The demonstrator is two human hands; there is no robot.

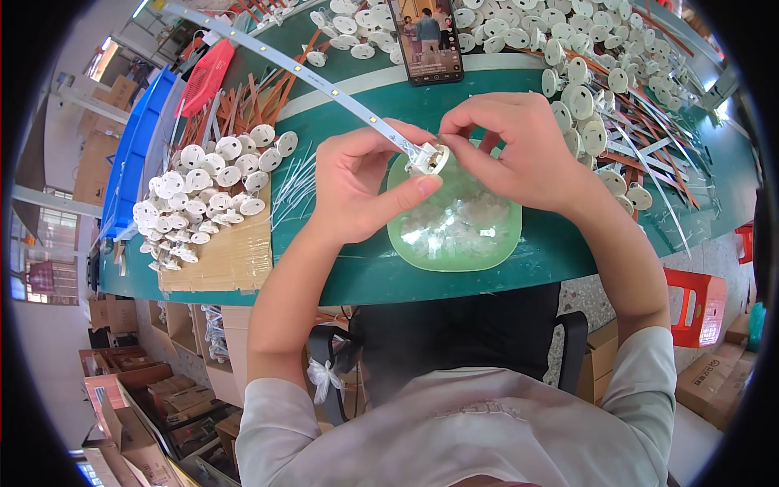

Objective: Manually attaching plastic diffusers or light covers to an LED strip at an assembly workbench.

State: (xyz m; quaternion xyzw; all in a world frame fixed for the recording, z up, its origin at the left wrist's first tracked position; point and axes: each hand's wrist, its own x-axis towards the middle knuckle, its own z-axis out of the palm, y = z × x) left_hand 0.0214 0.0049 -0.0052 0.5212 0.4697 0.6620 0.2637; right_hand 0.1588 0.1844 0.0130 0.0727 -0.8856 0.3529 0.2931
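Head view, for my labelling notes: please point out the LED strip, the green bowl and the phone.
LED strip (315,80), head view: face, about midway along.
Green bowl (454,262), head view: near wall.
Phone (428,42), head view: middle of the screen.

Your hands (353,191) (523,150): two
LED strip (324,86) you hold: one
Green bowl (458,260): one
Phone (428,49): one
Blue bin (130,162): one
Red basket (207,77): one
White discs (229,147): too many to count

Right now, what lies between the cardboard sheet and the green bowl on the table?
In the head view: thin white strands on the green tabletop, then the left hand and forearm, before the green bowl.
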